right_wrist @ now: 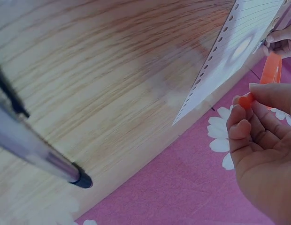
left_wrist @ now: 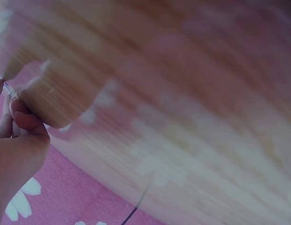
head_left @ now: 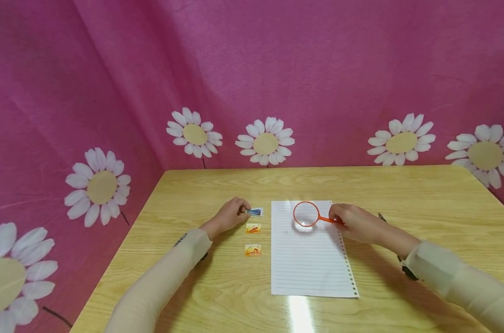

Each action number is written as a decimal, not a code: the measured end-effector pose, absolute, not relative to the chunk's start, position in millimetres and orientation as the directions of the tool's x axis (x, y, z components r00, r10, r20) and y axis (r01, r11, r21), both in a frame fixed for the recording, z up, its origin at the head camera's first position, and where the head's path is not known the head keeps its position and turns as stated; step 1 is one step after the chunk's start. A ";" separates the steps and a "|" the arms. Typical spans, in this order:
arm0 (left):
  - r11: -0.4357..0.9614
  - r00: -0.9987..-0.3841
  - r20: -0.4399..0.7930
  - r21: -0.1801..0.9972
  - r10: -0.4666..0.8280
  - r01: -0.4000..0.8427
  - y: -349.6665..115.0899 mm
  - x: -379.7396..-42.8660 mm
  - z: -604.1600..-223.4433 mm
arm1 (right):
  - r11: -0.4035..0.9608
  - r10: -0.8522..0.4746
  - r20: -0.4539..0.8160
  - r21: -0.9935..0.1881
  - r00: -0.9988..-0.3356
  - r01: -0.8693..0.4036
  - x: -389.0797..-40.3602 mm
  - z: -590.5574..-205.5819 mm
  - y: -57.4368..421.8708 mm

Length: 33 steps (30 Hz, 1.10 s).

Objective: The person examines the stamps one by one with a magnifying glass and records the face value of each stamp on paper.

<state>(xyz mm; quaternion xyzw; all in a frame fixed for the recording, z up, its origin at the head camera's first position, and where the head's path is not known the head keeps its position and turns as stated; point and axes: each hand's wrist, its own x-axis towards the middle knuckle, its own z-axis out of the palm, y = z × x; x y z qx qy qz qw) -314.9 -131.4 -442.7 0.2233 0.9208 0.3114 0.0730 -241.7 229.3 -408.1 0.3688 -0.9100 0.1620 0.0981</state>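
With the thumb and fingertips of my left hand [head_left: 231, 213], I pinch the left edge of a small blue stamp [head_left: 258, 212] near the tabletop. Two more stamps lie below it in a column, one yellow and red [head_left: 253, 228], the other yellow and orange [head_left: 253, 250]. My right hand [head_left: 357, 223] grips the handle of a round orange magnifying glass [head_left: 326, 219], its lens held over the upper part of a lined sheet [head_left: 310, 273]. In the right wrist view, thumb and fingers pinch the end of the orange handle [right_wrist: 272, 70].
Beside the right forearm a pen [head_left: 382, 216] lies partly hidden; its clear barrel [right_wrist: 37, 145] shows large in the right wrist view. Faint writing marks the sheet's upper part. Behind the wooden table [head_left: 218, 182] hangs a pink cloth [head_left: 318, 69] with white daisies.
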 end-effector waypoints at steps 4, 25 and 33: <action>0.704 -0.888 0.014 0.604 0.460 0.374 -131.8 -315.0 -442.8 | 0.684 -0.632 0.295 -0.224 -0.717 -0.694 -239.7 -406.6 232.8; 0.712 -0.892 0.002 0.602 0.452 0.362 -130.7 -314.5 -442.0 | 0.721 -0.597 0.309 -0.197 -0.740 -0.664 -231.4 -410.4 262.3; 0.708 -0.890 0.011 0.601 0.456 0.370 -130.1 -312.9 -440.5 | 0.747 -0.583 0.279 -0.184 -0.763 -0.639 -227.5 -410.9 271.7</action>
